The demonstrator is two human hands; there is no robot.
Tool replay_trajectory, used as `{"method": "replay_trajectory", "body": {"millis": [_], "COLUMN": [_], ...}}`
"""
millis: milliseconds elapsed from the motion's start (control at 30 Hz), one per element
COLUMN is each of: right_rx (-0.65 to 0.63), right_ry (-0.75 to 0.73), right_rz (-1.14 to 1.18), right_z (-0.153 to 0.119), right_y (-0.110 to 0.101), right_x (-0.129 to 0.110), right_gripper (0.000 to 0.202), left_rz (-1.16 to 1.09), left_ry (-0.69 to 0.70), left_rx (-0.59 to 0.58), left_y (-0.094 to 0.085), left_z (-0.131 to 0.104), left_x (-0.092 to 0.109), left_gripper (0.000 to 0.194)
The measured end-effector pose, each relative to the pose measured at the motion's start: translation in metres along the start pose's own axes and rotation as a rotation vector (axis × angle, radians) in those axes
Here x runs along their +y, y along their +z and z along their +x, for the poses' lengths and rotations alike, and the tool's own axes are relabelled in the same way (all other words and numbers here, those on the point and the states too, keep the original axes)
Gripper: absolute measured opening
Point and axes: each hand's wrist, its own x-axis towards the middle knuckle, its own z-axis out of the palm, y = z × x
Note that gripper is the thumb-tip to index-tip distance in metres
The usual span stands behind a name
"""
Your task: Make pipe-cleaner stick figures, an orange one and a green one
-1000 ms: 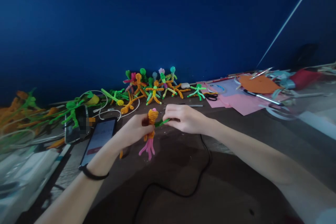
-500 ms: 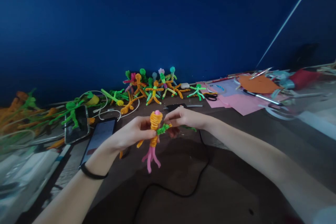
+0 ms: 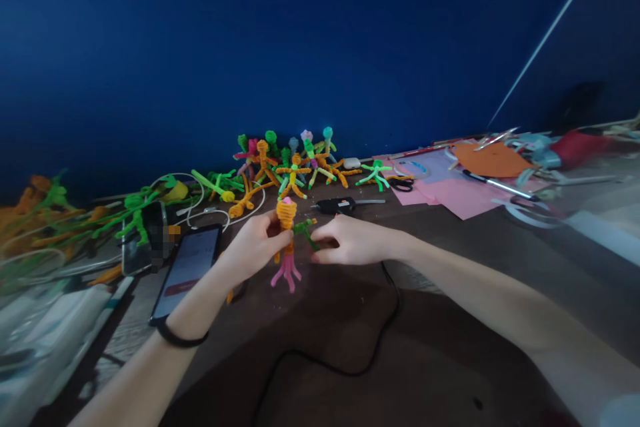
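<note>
My left hand (image 3: 255, 243) is closed on a pipe-cleaner figure (image 3: 286, 217), thumb across its middle. The figure stands upright, with a coiled orange head and body, a pink tip on top and pink legs splayed below. From its right side sticks an arm wound in green with an orange tip. A loose length of green pipe cleaner (image 3: 313, 243) runs from that arm down to my right hand (image 3: 345, 240). The fingertips and thumb of my right hand meet around its end, partly hiding it.
Several finished pipe-cleaner figures (image 3: 294, 177) stand by the blue wall. Behind my right hand lies a black glue gun (image 3: 336, 205), and a black cord (image 3: 345, 372) loops across the table. A phone (image 3: 193, 260) lies at left, pink paper (image 3: 465, 197) at right.
The figure and my left hand have moved slightly up and left. My right hand has turned and dropped lower, and the glue gun behind it shows more fully. The green strand now hangs downward.
</note>
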Motion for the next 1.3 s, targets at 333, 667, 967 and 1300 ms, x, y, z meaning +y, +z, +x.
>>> {"method": "replay_trajectory", "body": {"millis": [333, 667, 967, 1300], "right_rx": [0.271, -0.041, -0.098, -0.054], "right_ry": [-0.071, 0.088, 0.148, 0.152], "right_rz": [0.0, 0.499, 0.613, 0.501], "right_z": [-0.002, 0.006, 0.004, 0.006], "right_y": [-0.009, 0.0, 0.005, 0.007], "right_x": [0.006, 0.022, 0.018, 0.011], "right_gripper": [0.02, 0.044, 0.033, 0.021], "left_rz": [-0.017, -0.457, -0.569, -0.414], "left_ry": [-0.017, -0.057, -0.1, -0.117], "left_rx": [-0.254, -0.297, -0.075, 0.048], "left_y": [-0.001, -0.005, 0.0, 0.007], "left_z": [-0.006, -0.007, -0.003, 0.001], "left_x": [0.004, 0.0, -0.007, -0.005], "left_gripper": [0.019, 0.018, 0.021, 0.017]}}
